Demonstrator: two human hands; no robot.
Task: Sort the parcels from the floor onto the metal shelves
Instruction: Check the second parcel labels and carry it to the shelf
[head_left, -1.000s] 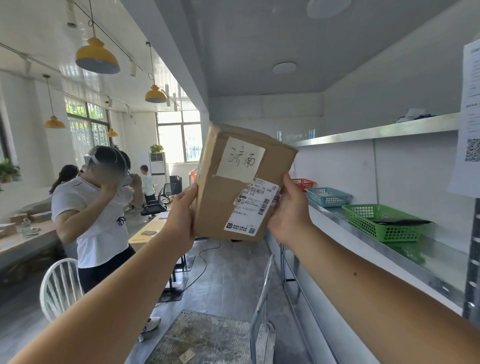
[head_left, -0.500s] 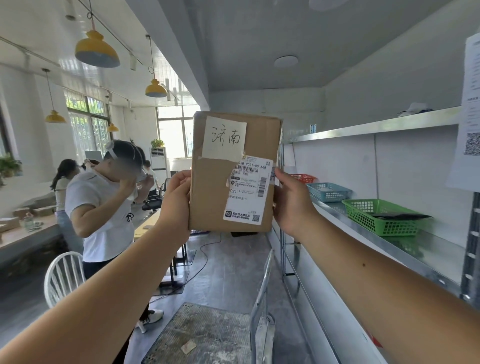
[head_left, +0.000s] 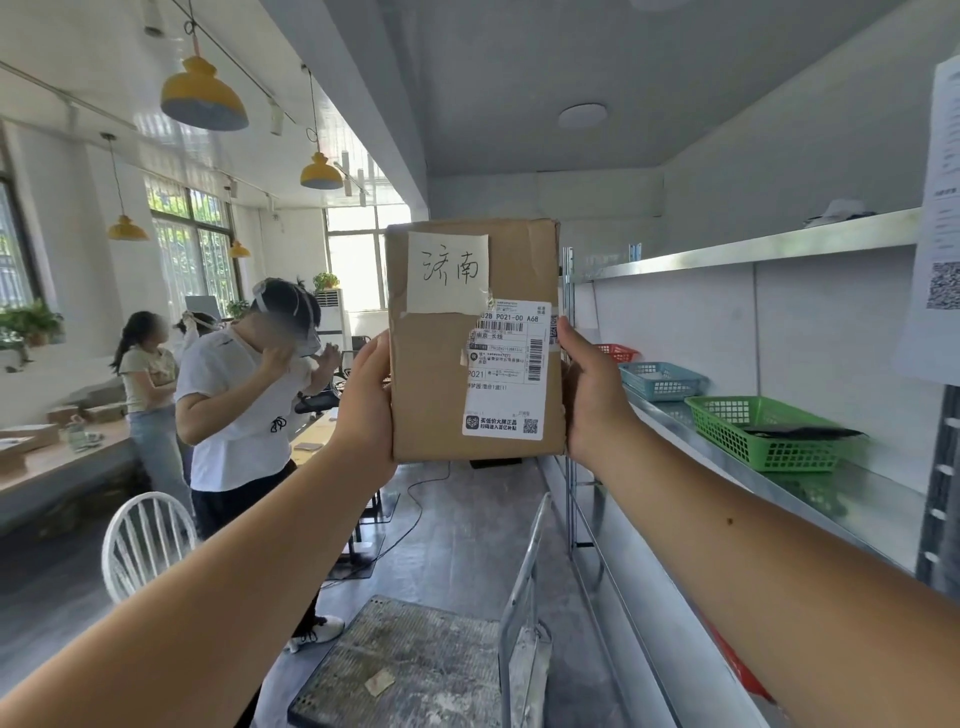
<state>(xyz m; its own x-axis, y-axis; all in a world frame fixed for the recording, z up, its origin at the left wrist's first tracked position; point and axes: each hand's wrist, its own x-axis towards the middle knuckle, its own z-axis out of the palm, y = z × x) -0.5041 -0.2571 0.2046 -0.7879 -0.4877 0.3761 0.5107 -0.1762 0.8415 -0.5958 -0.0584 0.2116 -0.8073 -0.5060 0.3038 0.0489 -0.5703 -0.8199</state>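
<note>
A brown cardboard parcel (head_left: 434, 374) is held upright in front of me at chest height. It carries a handwritten paper note at the top and a white shipping label at the lower right. My left hand (head_left: 366, 402) grips its left edge and my right hand (head_left: 589, 400) grips its right edge, fingers hidden behind the box. The metal shelves (head_left: 810, 488) run along the right wall, beside and below my right arm.
On the shelf stand a green basket (head_left: 763, 434) holding a dark flat item, a blue basket (head_left: 662, 380) and a red basket (head_left: 618, 352). A flat cart (head_left: 415, 670) lies on the floor below. A person in a white shirt (head_left: 239, 410) and a white chair (head_left: 143, 545) are at left.
The parcel has turned from tilted to upright and squarely facing me. The person in the white shirt has shifted to the right, nearer the middle.
</note>
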